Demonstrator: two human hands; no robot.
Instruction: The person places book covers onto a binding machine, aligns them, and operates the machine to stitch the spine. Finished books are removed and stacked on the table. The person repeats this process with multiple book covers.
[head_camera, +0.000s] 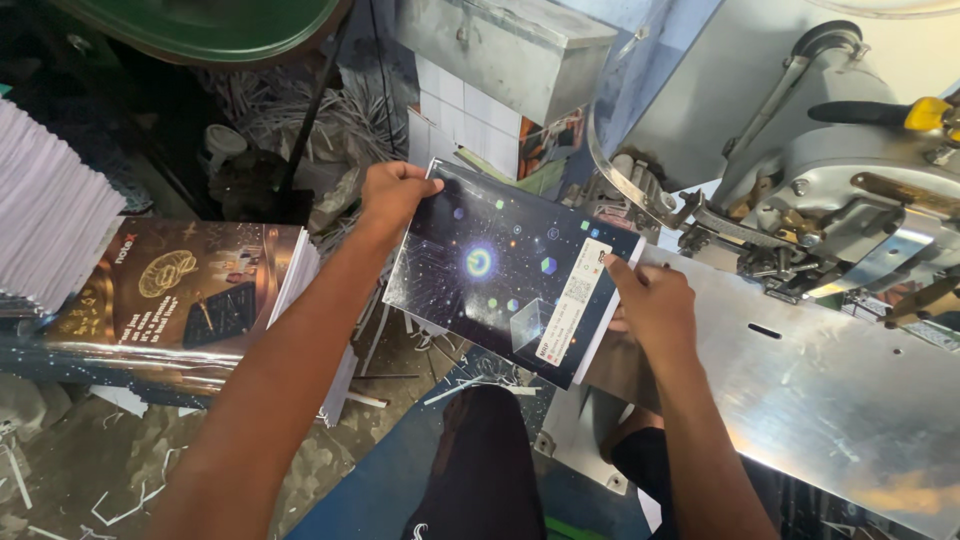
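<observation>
Both hands – left (395, 195), right (655, 305) – gripping dark booklet (505, 270)

It was a print-finishing workshop: a metal stitching machine (850, 190), stacked glossy booklets (190, 290) and paper trimmings (120, 500) littering the floor (60, 440).

We lose the green drum (205, 22) past the top edge, the white sheet stack (45, 205) past the left edge, the booklet's (510, 270) near corner under our right hand (655, 305), its underside unseen, the steel plate (830, 390) cut off bottom right, machine parts too tangled to tell.
</observation>
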